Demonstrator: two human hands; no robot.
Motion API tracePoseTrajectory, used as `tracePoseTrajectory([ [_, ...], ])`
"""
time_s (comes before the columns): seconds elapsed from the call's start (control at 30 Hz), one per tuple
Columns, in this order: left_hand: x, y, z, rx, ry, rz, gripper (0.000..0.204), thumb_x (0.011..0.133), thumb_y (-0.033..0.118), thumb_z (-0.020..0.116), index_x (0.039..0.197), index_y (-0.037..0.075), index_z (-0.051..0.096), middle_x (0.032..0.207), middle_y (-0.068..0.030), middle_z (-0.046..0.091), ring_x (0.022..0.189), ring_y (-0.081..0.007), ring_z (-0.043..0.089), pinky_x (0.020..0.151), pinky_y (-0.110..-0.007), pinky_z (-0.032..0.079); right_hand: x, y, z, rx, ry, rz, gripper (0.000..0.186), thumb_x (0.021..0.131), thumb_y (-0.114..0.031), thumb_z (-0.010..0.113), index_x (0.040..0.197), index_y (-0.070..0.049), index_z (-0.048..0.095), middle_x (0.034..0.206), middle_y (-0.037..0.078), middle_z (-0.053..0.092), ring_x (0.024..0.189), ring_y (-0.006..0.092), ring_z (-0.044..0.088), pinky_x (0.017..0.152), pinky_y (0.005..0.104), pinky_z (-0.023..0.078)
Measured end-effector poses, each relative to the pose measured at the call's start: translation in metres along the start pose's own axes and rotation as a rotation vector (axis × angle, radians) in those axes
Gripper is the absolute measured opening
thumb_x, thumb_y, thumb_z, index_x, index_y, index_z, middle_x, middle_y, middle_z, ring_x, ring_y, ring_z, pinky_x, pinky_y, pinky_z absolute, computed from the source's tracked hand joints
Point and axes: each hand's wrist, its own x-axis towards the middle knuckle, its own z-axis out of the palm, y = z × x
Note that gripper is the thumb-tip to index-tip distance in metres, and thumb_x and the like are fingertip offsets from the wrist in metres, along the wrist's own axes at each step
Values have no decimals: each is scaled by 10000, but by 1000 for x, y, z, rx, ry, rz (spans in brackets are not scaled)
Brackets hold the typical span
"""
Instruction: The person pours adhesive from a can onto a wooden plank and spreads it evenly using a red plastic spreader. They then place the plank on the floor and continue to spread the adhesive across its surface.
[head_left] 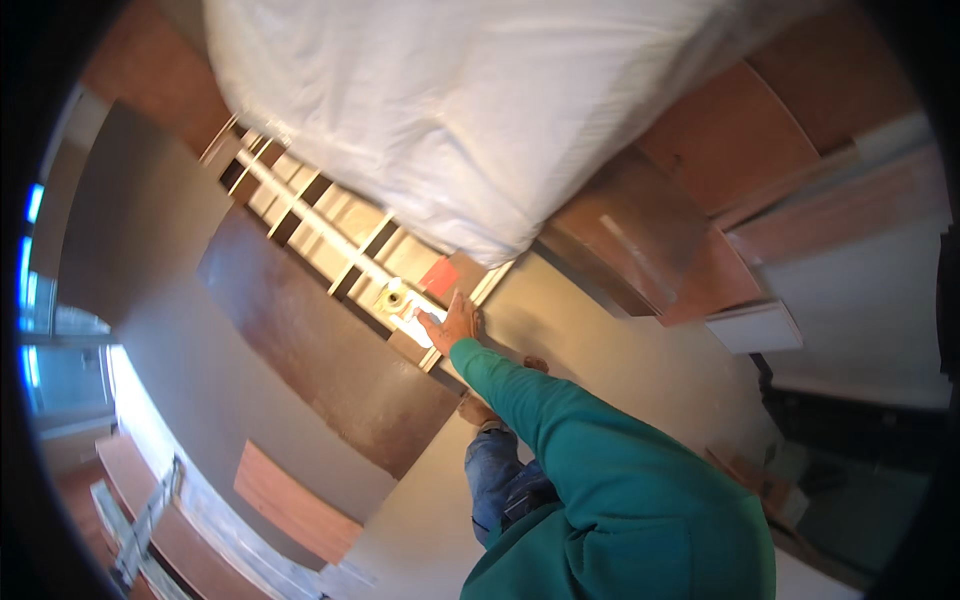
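A brown sheet is lying beside a slatted frame. On the frame, a pale yellow roll is sitting by a bright white piece. Just right, the right hand is reaching over it, fingers standing apart. Farther right, brown boards are lying.

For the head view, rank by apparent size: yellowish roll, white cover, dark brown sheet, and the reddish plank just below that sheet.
1. White cover, cut by the top edge
2. Dark brown sheet
3. Reddish plank
4. Yellowish roll
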Motion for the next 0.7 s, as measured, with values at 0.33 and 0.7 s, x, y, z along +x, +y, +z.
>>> tracePoseTrajectory([
  [0.33, 31, 44, -24, 307, -65, 143, 297, 992, 304, 617, 1081, 54, 749, 947, -117, 705, 895, -216, 625, 826, -378, 506, 0, 334, -347, -369, 770, -100, 409, 915, -316, 681, 1214, -41, 638, 1215, 201, 650, 1147, 411, 594, 1020, 493, 493],
  [0.7, -128, 34, 196, 256, -46, 257, 287, 982, 288, 634, 1156, 68, 695, 800, -83, 707, 615, -150, 595, 535, -310, 491, 192, 555, -603, -667, 519, 24, 829, 800, -320, 825, 1457, 8, 441, 1417, 241, 536, 1303, 411, 512, 1079, 488, 470],
])
